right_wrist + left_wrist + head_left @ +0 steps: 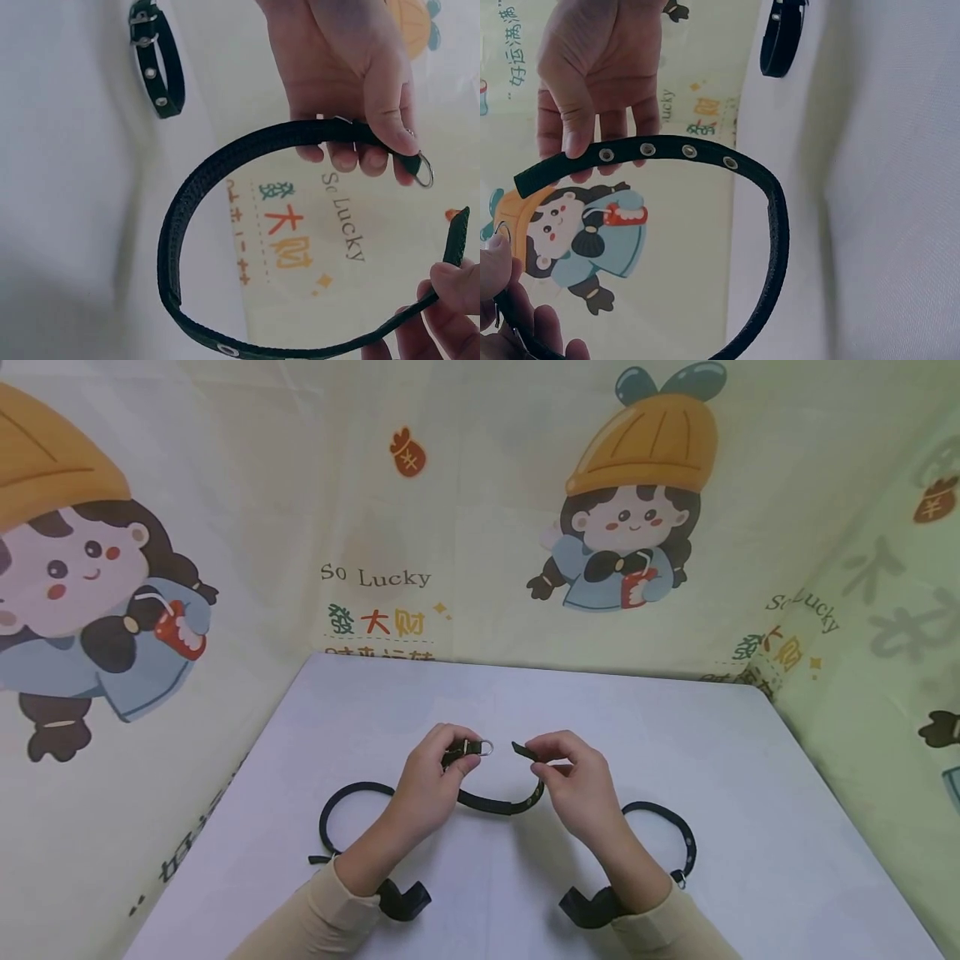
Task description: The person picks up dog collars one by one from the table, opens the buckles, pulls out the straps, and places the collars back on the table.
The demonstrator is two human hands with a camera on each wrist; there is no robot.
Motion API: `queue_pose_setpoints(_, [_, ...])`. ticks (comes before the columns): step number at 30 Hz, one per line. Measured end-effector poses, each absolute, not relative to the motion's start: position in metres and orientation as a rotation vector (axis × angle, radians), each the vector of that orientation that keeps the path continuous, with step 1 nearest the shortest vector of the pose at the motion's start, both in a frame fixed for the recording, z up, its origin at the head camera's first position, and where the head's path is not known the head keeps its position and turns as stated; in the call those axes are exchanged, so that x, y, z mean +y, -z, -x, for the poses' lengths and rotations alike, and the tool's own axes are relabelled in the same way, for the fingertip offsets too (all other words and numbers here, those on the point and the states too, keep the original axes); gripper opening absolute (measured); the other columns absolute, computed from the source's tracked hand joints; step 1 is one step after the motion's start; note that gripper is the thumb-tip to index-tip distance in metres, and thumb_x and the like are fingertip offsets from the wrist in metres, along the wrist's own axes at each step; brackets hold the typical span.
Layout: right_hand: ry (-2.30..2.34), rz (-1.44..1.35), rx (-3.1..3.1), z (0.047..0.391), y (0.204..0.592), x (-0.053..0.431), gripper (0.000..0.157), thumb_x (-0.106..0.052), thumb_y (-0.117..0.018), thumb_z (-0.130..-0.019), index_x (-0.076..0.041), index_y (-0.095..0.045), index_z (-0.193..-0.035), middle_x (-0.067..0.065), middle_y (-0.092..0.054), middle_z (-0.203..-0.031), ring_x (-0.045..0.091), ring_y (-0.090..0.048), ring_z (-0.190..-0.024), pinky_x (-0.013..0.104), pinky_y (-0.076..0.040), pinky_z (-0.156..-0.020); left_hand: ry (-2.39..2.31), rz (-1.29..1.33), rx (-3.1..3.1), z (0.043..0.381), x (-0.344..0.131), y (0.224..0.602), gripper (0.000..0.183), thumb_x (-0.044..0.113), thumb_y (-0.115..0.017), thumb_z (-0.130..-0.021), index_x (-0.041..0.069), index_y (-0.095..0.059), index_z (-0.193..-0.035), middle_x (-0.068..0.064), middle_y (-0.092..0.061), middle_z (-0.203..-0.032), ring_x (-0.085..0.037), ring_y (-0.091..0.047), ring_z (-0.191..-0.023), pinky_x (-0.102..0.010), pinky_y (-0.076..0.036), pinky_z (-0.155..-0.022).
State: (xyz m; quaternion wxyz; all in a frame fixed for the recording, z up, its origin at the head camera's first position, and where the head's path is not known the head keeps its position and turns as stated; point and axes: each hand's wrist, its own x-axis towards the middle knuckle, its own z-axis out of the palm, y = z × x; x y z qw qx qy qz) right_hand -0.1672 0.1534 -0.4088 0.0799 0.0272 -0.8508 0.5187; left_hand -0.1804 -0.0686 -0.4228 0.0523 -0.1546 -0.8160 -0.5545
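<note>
A dark pet collar point(486, 802), unfastened and bent into a curve, hangs between both hands. My left hand point(431, 777) pinches its buckle end, where a metal ring point(487, 747) sticks out past the thumb. My right hand point(577, 781) pinches the opposite end between thumb and fingers, with the strap tip point(521, 750) pointing toward the ring, a small gap apart. Metal-rimmed holes point(689, 151) line the strap near the right hand's end in the left wrist view. The right wrist view shows the smooth padded stretch point(184, 214) of the collar closer to the left hand.
A second dark collar point(352, 787), closed in a loop, lies on the white table point(480, 702) by the left forearm. A third looped collar point(690, 843) lies by the right forearm. Printed cloth point(495, 527) with cartoon figures rises behind and beside the table.
</note>
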Motion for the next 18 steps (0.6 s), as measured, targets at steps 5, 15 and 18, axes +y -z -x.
queue_pose_setpoints(5, [-1.527,-0.076,-2.535,0.170,0.411,0.159,0.032,0.008,-0.075,-0.094,-0.015,-0.077,-0.116,0.002,-0.076,-0.113,0.020,-0.071,-0.106,0.026,-0.061,-0.089,1.715,0.426,-2.477,0.182,-0.072,0.421,0.023,0.007,-0.072,-0.102,0.019,-0.067,-0.121,0.006,-0.067,-0.121,-0.017,-0.066,-0.115,-0.035,-0.059,-0.096])
queue_pose_setpoints(15, [-1.507,-0.017,-2.524,0.174,0.410,0.167,0.032,0.005,-0.073,-0.097,-0.016,-0.075,-0.121,0.006,-0.078,-0.118,0.022,-0.071,-0.111,0.049,-0.061,-0.099,1.700,0.367,-2.486,0.185,-0.078,0.415,0.024,0.005,-0.074,-0.101,0.017,-0.067,-0.121,0.004,-0.069,-0.120,-0.019,-0.064,-0.113,-0.046,-0.051,-0.104])
queue_pose_setpoints(18, [-1.500,-0.006,-2.516,0.175,0.410,0.170,0.032,0.006,-0.072,-0.098,-0.015,-0.075,-0.122,0.007,-0.078,-0.119,0.022,-0.072,-0.112,0.051,-0.062,-0.100,1.688,0.345,-2.486,0.188,-0.081,0.417,0.024,0.006,-0.074,-0.101,0.016,-0.067,-0.121,0.004,-0.070,-0.120,-0.019,-0.063,-0.111,-0.044,-0.051,-0.101])
